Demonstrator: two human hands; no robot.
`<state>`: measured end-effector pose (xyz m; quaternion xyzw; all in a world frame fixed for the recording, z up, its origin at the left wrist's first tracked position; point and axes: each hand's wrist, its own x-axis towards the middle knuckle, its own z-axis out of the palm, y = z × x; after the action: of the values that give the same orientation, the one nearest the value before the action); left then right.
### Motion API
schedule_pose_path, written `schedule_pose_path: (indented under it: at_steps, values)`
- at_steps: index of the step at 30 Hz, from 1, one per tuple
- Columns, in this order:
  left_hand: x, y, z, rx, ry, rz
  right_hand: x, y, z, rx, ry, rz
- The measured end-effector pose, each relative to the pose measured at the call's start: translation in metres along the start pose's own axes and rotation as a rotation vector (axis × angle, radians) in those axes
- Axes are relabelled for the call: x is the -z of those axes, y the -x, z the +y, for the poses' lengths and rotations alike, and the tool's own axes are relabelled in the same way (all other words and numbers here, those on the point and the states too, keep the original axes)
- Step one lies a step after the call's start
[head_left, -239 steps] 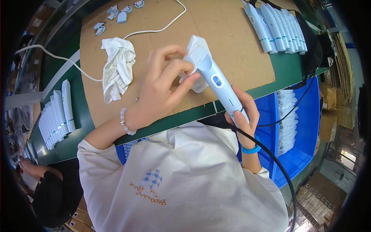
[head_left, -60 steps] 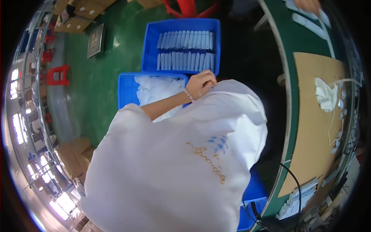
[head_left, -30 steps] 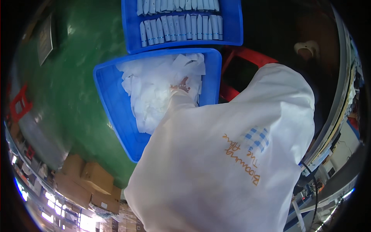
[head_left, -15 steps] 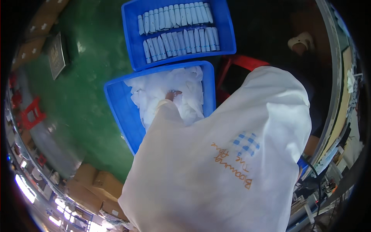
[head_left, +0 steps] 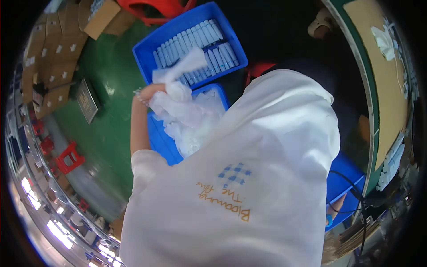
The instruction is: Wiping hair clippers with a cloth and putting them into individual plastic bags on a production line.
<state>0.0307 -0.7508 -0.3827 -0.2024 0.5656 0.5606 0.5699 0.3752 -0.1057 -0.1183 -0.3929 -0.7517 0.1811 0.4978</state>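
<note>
My left hand, a beaded bracelet at its wrist, is closed on a thin white translucent sheet. The sheet hangs loosely over the far blue bin, and I cannot tell if it is film or a bag. More crumpled white sheets lie just below the hand, in the near blue bin. White rolled bundles with blue bands stand in two rows in the far blue bin. At the right, part of my right hand shows beside a blue surface, a blue band near it; its fingers are hidden.
A red stool stands beyond the far bin, another red stool at the left. Cardboard boxes line the far left, near a framed board. A worktable edge runs along the right. Black cables hang there.
My left hand has risen out of the near bin and moved left, lifting a white sheet. My view has shifted, and part of my right hand now shows at the right.
</note>
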Motion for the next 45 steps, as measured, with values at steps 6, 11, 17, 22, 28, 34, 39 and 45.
schedule_pose_path:
  at_steps: [6, 11, 17, 22, 28, 34, 39, 45]
  values:
    - [-0.088, 0.005, 0.163, -0.606, -0.182, -0.272, 0.072, 0.024, 0.028, -0.066, 0.009, 0.320]
    - [-0.190, -0.055, 0.265, -0.923, -0.442, -0.267, 0.144, 0.059, 0.030, -0.076, 0.090, 0.675]
    - [-0.388, -0.139, 0.349, -1.322, -0.607, -0.452, 0.129, 0.016, -0.011, -0.025, -0.056, 0.465]
    - [-0.491, -0.152, 0.360, -1.430, -0.650, -0.646, -0.047, -0.044, -0.065, -0.342, -0.428, -0.430]
    - [-0.576, -0.075, 0.341, -0.745, -0.476, -0.925, -0.086, -0.054, -0.015, -0.572, -0.694, -0.701]
    - [-0.630, -0.040, 0.334, -0.496, -0.358, -0.790, -0.033, -0.094, 0.032, -0.593, -0.527, -0.206]
    - [-0.667, -0.035, 0.323, -0.950, -0.986, -0.460, -0.005, -0.097, 0.066, -0.631, -0.698, -0.054]
    - [-0.715, -0.040, 0.302, -1.716, -1.560, -0.258, -0.009, -0.105, 0.076, -0.635, -0.946, 0.005]
